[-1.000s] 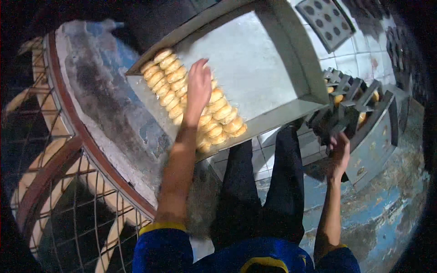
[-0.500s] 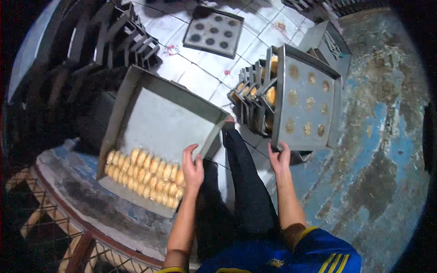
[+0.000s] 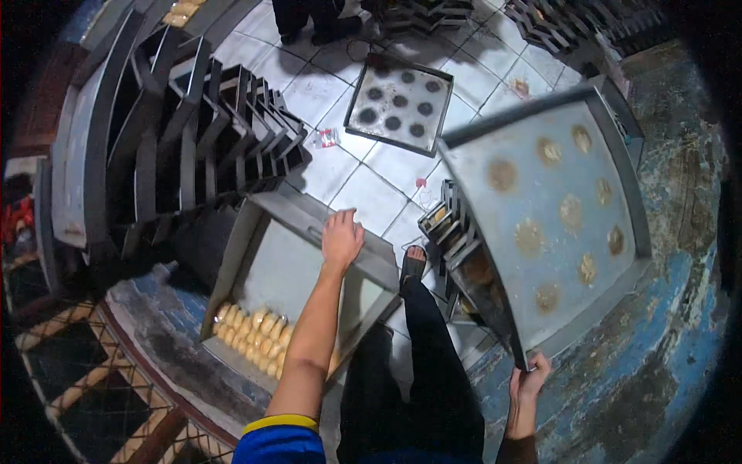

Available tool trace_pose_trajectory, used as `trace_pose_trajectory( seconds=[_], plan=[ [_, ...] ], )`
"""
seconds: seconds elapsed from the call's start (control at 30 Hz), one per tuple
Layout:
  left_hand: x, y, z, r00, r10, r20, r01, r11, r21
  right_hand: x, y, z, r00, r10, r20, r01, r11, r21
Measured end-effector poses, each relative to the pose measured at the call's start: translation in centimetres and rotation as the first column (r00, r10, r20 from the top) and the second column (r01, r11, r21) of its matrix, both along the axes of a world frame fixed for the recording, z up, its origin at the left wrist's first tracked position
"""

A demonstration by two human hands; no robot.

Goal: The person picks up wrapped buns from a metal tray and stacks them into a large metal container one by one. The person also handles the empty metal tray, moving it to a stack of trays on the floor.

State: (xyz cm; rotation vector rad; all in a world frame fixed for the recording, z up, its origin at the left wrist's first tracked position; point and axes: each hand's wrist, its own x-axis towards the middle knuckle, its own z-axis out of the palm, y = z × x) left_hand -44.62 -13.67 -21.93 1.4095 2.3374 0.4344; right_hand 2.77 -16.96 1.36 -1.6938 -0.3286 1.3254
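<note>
My right hand (image 3: 530,377) is closed on the near corner of a grey metal baking tray (image 3: 568,263), which is lifted and tilted. Several round brownish marks dot its flat face. My left hand (image 3: 342,237) is stretched over the far wall of a deep metal box (image 3: 297,267), fingers extended and holding nothing; whether it touches the rim I cannot tell. Rows of golden bread rolls (image 3: 255,336) fill the near end of that box, partly hidden by my left forearm. Below the lifted tray stands a stack of trays (image 3: 456,240) with baked goods between them.
Tall stacks of dark trays (image 3: 185,131) crowd the left. A tray with dark round spots (image 3: 398,104) lies on the white floor tiles (image 3: 325,166). Another person's legs (image 3: 309,15) are at the far edge. A worn blue surface (image 3: 657,371) runs along the right.
My right hand has taken hold of the baking tray and raised it, tilting it from its stack. My left hand has moved forward across the deep box to its far wall. The view has shifted.
</note>
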Motion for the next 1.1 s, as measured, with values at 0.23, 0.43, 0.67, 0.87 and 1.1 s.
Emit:
trace_pose_trajectory(
  seconds=[0.23,0.43,0.67,0.87,1.1],
  plan=[
    [0.1,-0.5,-1.7,0.998,0.005,-0.061,-0.007,0.999,-0.037,-20.2,18.7,-13.0,0.979,0.204,-0.007,-0.204,0.979,-0.008],
    [-0.1,0.5,-2.3,0.996,0.054,-0.068,-0.053,0.999,0.004,-41.3,33.6,-31.9,0.952,0.1,-0.289,-0.133,0.986,-0.097],
    [0.0,1.7,-2.8,0.999,0.029,-0.033,-0.032,0.995,-0.096,-47.7,38.4,-57.3,0.98,0.171,-0.103,-0.179,0.981,-0.071],
    [-0.7,2.0,-3.8,1.0,0.017,-0.022,-0.019,0.995,-0.101,-47.1,36.3,-70.4,0.956,0.272,0.112,-0.255,0.957,-0.141],
    [-0.5,2.0,-4.2,0.999,0.022,0.028,-0.02,0.996,-0.084,-45.0,37.1,-79.8,0.625,0.743,0.241,-0.774,0.63,0.063]
  ],
)
